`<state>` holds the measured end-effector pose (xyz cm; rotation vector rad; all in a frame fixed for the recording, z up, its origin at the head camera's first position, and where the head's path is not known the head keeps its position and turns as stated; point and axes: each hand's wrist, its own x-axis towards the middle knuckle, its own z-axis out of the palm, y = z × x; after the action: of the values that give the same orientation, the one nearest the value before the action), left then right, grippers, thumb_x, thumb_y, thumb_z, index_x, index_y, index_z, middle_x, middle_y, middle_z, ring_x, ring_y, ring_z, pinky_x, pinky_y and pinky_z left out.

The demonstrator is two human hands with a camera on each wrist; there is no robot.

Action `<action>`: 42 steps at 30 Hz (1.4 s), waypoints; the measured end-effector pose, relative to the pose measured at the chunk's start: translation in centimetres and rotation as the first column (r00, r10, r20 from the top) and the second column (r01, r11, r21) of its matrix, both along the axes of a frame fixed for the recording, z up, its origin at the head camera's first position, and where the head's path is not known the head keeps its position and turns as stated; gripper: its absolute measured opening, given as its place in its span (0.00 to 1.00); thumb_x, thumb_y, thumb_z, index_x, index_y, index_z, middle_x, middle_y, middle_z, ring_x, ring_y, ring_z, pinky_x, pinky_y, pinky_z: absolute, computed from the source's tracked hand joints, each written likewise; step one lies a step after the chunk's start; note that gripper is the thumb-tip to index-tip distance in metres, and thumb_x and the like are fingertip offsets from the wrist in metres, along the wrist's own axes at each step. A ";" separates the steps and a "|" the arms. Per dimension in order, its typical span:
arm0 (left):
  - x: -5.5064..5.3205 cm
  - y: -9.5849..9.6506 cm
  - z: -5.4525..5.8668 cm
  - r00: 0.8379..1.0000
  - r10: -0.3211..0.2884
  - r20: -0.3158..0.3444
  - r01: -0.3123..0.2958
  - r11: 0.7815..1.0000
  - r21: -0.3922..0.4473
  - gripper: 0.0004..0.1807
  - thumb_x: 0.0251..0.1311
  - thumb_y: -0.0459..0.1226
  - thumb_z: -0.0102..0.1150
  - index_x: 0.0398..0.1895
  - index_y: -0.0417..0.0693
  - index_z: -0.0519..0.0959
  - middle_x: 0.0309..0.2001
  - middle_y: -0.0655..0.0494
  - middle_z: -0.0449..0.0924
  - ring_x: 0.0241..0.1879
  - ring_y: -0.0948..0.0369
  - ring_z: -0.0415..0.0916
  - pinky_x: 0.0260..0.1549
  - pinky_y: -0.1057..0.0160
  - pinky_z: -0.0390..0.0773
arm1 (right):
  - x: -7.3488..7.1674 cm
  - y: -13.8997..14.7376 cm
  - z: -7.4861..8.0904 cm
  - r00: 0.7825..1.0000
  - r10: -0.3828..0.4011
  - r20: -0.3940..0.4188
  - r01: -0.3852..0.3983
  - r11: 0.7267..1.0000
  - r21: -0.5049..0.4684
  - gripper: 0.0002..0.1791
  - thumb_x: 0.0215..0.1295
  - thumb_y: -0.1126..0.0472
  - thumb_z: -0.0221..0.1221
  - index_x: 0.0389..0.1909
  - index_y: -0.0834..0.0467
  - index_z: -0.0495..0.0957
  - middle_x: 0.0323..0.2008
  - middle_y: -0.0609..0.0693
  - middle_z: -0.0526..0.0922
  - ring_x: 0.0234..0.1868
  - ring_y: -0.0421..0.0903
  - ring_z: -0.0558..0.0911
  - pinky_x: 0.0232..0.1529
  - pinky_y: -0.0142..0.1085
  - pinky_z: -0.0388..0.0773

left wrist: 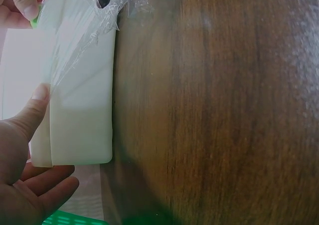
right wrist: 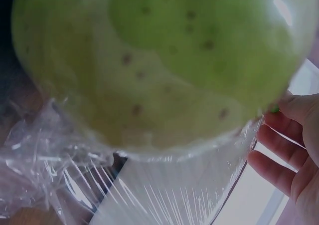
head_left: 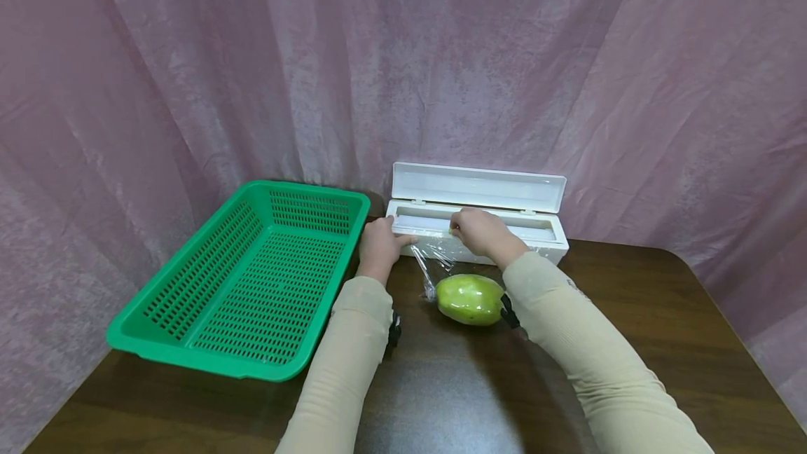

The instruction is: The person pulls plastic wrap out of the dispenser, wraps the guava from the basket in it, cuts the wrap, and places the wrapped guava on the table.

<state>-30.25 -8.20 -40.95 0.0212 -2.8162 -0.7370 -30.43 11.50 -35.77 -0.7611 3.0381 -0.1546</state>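
Box [head_left: 548, 252], white, on the worktop [head_left: 637, 300]; hinged lid [head_left: 479, 188] raised at its rear, white roll [head_left: 532, 232] inside. Left hand [head_left: 380, 247] at the box's left end: thumb resting on the top front edge, fingers wide and nearly straight, reaching past the end. Right hand [head_left: 482, 230] over the box's front edge, left of its middle: thumb and forefinger narrow, pinching a small green piece [left wrist: 34, 23]; the other fingers loosely bent. Clear film [head_left: 433, 252] spans from the box's front edge to the green fruit [head_left: 469, 300], which lies on its side on the worktop just in front of the box, glossy under film; film bunched at the fruit's left end. Green basket [head_left: 202, 363] left of the box, beside the left hand. Pink curtain [head_left: 492, 76] behind the box.
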 end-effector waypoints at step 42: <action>0.2 0.1 -0.1 1.000 0.007 -0.022 -0.007 0.999 0.035 0.38 0.46 0.55 0.69 0.57 0.40 0.76 0.51 0.39 0.80 0.48 0.47 0.79 0.46 0.53 0.79 | 0.6 1.0 0.3 1.000 0.008 -0.024 -0.009 1.000 -0.019 0.12 0.69 0.60 0.53 0.45 0.61 0.80 0.45 0.55 0.83 0.48 0.51 0.80 0.52 0.46 0.76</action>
<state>-30.01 -8.07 -41.04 0.0284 -2.7807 -0.7794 -29.86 12.51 -35.50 -0.7826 3.0603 -0.1761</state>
